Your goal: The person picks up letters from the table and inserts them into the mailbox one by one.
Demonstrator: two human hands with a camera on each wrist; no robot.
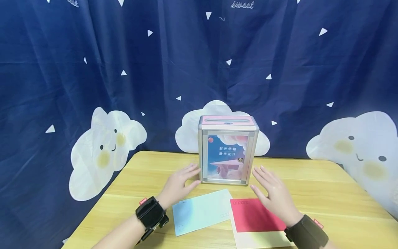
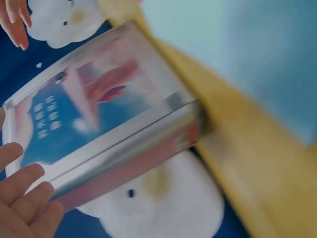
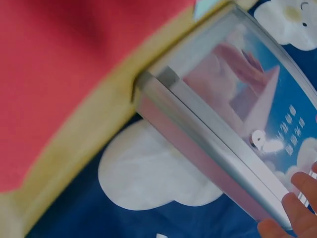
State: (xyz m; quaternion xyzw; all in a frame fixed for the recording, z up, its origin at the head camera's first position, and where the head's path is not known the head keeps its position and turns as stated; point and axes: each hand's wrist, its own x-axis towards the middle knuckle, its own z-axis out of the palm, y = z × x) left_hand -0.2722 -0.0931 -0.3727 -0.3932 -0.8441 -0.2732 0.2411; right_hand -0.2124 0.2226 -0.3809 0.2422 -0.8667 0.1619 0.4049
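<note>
A silver-framed letter box [image 1: 226, 150] with a slot in its pink top stands upright on the table. Its front panel shows a pink paper plane on blue. My left hand [image 1: 180, 184] is beside the box's left side, fingers extended and holding nothing. On the other side, my right hand [image 1: 273, 192] reaches toward the right edge with its fingers straight. A light blue envelope [image 1: 202, 212] lies in front of the box. Right of it, a red envelope [image 1: 255, 218] rests on a cream envelope [image 1: 261, 239], partly covered by my right hand in the head view.
The wooden table [image 1: 326, 193] extends to both sides of the box. Behind it hangs a dark blue curtain [image 1: 192, 52] with white clouds and small triangles. Each wrist wears a black strap [image 1: 151, 214].
</note>
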